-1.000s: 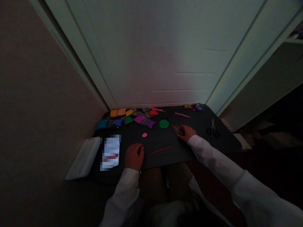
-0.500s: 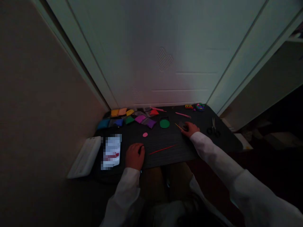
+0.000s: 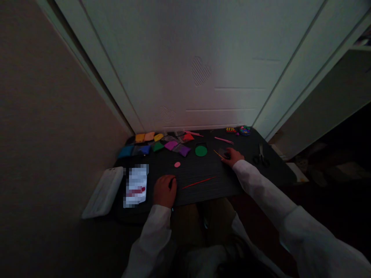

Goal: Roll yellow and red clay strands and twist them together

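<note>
Yellow stick [image 3: 218,154] pinched in the right hand [image 3: 233,157], and the left hand [image 3: 165,191] rests curled by the near edge, contents impossible to tell! Tabletop [image 3: 194,170] spreads between them, carrying one red strand [image 3: 199,183]; beyond lie two discs, one pink [image 3: 177,164], one green [image 3: 201,151].

Dim, murky light, with small details lost in shadow.

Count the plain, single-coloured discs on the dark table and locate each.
2: a green disc, left of the right hand, and a smaller pink disc, beyond the left hand. The hands could hide others.
</note>
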A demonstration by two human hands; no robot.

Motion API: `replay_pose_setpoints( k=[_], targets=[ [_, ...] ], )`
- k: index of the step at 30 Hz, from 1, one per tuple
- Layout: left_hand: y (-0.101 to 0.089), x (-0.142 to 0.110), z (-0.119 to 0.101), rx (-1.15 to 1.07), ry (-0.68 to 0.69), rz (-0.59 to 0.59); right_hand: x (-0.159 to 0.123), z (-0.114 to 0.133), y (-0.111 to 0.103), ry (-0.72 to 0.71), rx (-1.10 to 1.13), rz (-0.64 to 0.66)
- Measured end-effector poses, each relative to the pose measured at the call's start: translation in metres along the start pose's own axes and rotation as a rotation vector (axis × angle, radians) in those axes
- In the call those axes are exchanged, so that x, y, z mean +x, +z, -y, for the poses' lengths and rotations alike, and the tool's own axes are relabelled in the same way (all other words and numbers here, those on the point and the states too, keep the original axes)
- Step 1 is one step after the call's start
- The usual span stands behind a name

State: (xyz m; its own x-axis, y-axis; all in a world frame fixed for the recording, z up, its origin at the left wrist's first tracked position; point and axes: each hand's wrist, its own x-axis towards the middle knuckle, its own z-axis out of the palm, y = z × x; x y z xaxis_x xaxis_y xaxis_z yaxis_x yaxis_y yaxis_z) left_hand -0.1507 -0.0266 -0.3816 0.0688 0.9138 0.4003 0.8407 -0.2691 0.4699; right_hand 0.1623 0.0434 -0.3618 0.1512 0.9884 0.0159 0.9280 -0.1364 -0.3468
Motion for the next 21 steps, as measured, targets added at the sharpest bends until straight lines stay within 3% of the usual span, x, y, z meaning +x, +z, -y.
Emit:
replay_pose_setpoints(
  k=[5, 10, 14, 18, 21],
  targets=[
    [-0.0002, -0.0001, 0.0000, -0.002, 0.008, 0.010, 0.0008, 0.0005, 0.0017, -0.068, -0.015, 0.011],
    [-0.0004, -0.0004, -0.0008, -0.009, -0.004, -0.003, 0.0034, -0.0014, 0.0002, 0.026, -0.014, -0.009],
    [-0.0004, -0.0005, -0.0006, -0.006, -0.003, 0.001, 0.0027, -0.0002, 0.0000, -0.063, -0.030, 0.018],
    [0.0002, -0.0003, 0.0002, 0.002, 0.002, -0.001, 0.0019, 0.0017, -0.0004, 0.010, -0.025, -0.003],
    [0.0005, 0.0000, 0.0005, 0.012, 0.001, 0.011, 0.0014, 0.0023, 0.0002, -0.058, -0.025, 0.014]
  ],
)
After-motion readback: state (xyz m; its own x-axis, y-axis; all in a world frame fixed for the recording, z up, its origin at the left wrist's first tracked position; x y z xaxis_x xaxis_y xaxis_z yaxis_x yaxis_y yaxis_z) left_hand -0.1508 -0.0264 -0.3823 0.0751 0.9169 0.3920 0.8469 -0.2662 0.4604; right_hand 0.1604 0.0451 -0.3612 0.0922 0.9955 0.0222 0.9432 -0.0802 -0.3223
